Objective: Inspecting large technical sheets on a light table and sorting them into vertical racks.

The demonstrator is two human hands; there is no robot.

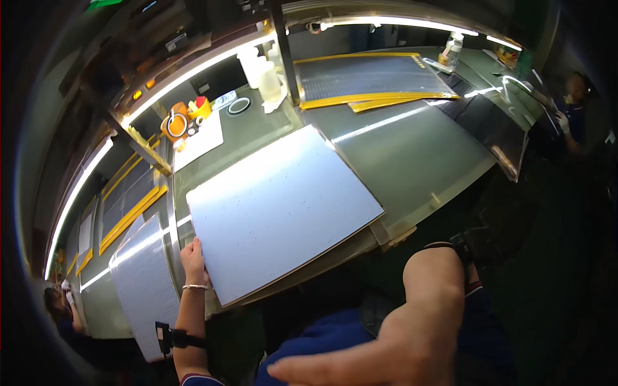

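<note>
A large pale blue-white rectangular panel [283,212] with small dark specks lies on the green-topped table, its near edge reaching the table's front. My left hand [193,260] is closed on the panel's left edge, near its front corner, thumb along the rim. My right hand [393,350] is raised close to the camera at the bottom, apart from the panel. One of its fingers stretches out to the left; the others are cut off by the lower edge. Nothing shows in it. Black straps sit on both forearms.
Yellow-edged dark panels [367,77] lie at the back right, others at left. A dark sheet [483,128] overhangs the right edge; a translucent sheet [145,283] lies left. Bottles [267,80], tape rolls [175,125] and a post [285,51] stand behind. Co-workers [570,116] are at both ends.
</note>
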